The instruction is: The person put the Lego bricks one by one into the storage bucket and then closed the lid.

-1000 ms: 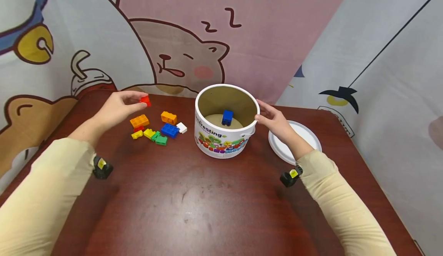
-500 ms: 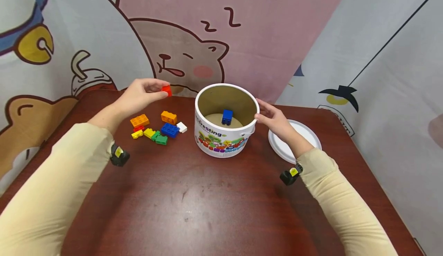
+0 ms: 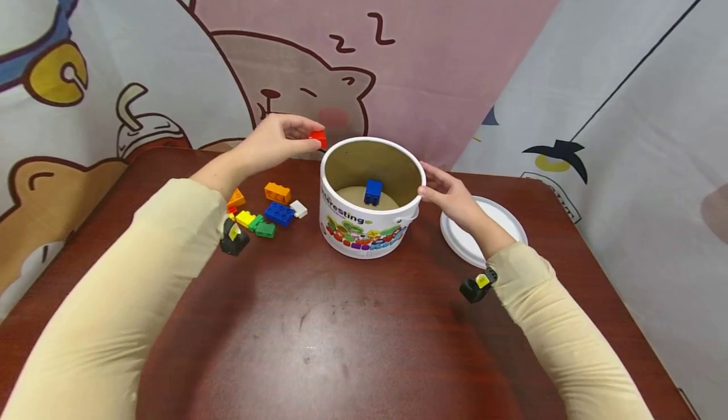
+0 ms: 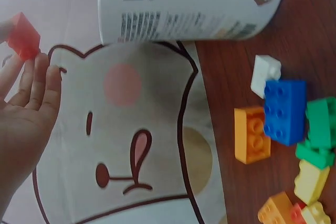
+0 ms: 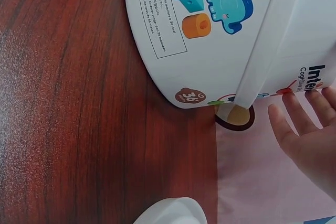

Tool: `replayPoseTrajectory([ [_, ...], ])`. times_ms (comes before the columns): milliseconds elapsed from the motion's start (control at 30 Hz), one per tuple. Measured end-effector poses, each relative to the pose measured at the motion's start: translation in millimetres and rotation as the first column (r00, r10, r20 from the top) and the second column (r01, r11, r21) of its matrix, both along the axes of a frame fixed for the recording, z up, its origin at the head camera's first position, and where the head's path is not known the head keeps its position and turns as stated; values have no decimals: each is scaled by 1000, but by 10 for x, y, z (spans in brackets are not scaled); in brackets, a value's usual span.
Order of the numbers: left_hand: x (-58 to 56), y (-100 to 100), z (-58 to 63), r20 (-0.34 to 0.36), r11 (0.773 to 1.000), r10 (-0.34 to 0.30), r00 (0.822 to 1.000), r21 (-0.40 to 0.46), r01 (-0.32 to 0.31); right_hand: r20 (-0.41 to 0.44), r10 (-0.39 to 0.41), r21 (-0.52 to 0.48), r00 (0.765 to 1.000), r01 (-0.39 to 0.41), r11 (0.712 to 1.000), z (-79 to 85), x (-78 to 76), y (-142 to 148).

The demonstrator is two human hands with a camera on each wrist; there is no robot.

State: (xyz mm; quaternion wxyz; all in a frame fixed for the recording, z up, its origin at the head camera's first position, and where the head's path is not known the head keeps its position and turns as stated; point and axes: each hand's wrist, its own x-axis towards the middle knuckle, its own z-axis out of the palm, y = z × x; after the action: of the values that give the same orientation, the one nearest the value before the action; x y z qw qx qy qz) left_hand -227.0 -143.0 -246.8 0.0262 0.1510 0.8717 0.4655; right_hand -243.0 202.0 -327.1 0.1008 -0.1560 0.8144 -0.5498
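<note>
My left hand pinches a small red toy brick between thumb and fingertips, just left of the bucket's rim. In the left wrist view the same red brick sits at the fingertips. The white bucket stands upright on the table with its top open, and a blue brick lies inside on its floor. My right hand touches the bucket's right side near the rim, its fingers extended along the outer wall. In the right wrist view those fingers lie loosely straight against the wall.
Left of the bucket several bricks lie loose on the table: an orange brick, a blue brick, a white brick, green and yellow ones. A round white lid lies behind my right forearm. A printed cloth hangs behind.
My left hand has carried the red brick rightward and up, from above the loose bricks to beside the bucket's rim. My right hand and the bucket have stayed in place.
</note>
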Motion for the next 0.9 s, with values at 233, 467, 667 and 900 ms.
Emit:
replayPoseTrajectory([
  [233,-91,278,-54,5,998,-67,998,-18,67,-5,-4,18,1000,4,1000,-30,-5,11],
  [467,-134,459,-121,38,992,-99,994,-76,102,-14,7,-2,1000,-7,1000,-47,-16,-12],
  [667,-162,532,-150,18,987,-138,990,-80,139,-14,6,-17,1000,-7,1000,-44,-18,-9],
  [900,-148,502,-125,-14,990,-140,990,-39,139,-6,-5,-32,1000,4,999,-34,-17,1],
])
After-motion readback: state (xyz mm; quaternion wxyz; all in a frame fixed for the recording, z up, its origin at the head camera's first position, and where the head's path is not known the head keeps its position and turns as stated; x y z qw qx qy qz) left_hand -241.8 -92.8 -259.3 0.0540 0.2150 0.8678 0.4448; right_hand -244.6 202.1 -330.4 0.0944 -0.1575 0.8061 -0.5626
